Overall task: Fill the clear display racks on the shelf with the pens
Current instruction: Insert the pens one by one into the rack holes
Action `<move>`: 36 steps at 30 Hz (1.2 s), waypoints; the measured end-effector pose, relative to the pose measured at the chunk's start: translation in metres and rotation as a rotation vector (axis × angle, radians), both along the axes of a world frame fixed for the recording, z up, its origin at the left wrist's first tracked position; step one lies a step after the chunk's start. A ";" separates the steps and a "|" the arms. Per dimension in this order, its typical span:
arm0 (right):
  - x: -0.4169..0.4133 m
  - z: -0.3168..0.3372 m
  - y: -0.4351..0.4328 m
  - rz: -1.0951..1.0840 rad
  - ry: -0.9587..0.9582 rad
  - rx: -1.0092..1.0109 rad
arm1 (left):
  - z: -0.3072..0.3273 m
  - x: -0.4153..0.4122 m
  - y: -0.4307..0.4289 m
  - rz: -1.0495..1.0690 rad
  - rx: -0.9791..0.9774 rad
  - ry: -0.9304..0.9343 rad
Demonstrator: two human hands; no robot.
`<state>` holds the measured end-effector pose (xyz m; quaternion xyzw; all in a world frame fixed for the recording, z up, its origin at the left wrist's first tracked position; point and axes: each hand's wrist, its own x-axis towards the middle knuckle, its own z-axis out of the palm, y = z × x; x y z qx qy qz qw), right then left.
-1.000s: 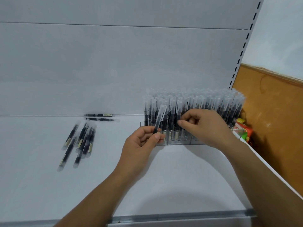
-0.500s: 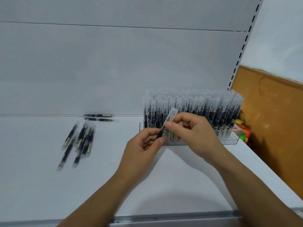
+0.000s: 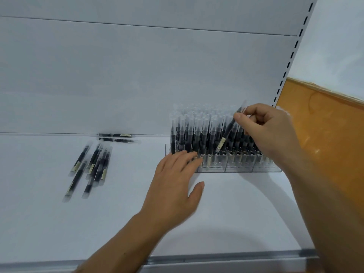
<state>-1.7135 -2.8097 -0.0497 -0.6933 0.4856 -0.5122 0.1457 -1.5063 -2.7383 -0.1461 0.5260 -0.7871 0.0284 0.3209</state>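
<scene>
— Why the flat left hand [image 3: 177,184]?
— Your fingers lie straight against the front left corner of the clear rack [image 3: 236,168], holding nothing. You're probably bracing it so it can't slide on the shelf [image 3: 226,217].
— And the right hand [image 3: 266,131]?
— You pinch one pen [image 3: 228,131] between thumb and fingertips, tilted, label end down over the packed rows (hunting a free slot, I'd judge). The loose pens [image 3: 94,164] lie well apart, leftward.

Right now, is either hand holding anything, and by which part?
The right hand pinches one pen near its capped upper end, tilted over the rack. The left hand holds nothing; its straight fingers touch the rack's front.
</scene>
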 end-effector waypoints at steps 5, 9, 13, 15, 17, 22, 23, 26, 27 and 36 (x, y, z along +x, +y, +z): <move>0.000 0.001 -0.001 0.002 0.043 0.011 | 0.000 -0.001 -0.001 0.007 -0.001 0.001; -0.002 0.005 -0.002 -0.016 0.117 0.004 | 0.000 -0.001 0.000 0.006 -0.004 0.010; 0.002 -0.001 -0.004 0.000 0.294 0.090 | 0.000 -0.001 -0.001 0.007 -0.004 0.014; 0.006 -0.006 -0.004 -0.002 0.413 0.127 | 0.000 -0.001 -0.001 0.006 -0.001 0.016; 0.010 -0.010 -0.003 -0.009 0.481 0.148 | 0.000 -0.001 0.000 -0.003 -0.004 0.026; 0.008 -0.017 0.005 -0.026 0.513 0.201 | 0.000 0.000 -0.001 -0.022 -0.021 0.055; 0.006 -0.017 0.007 -0.029 0.523 0.218 | 0.000 0.000 0.000 -0.031 -0.022 0.069; 0.011 -0.021 0.020 -0.012 0.565 0.250 | 0.003 0.003 0.001 -0.064 -0.016 0.170; 0.017 -0.025 0.025 0.018 0.574 0.252 | 0.005 0.005 0.002 -0.071 -0.015 0.232; 0.136 -0.046 0.028 0.431 0.631 0.322 | 0.025 0.099 0.021 0.136 -0.021 0.538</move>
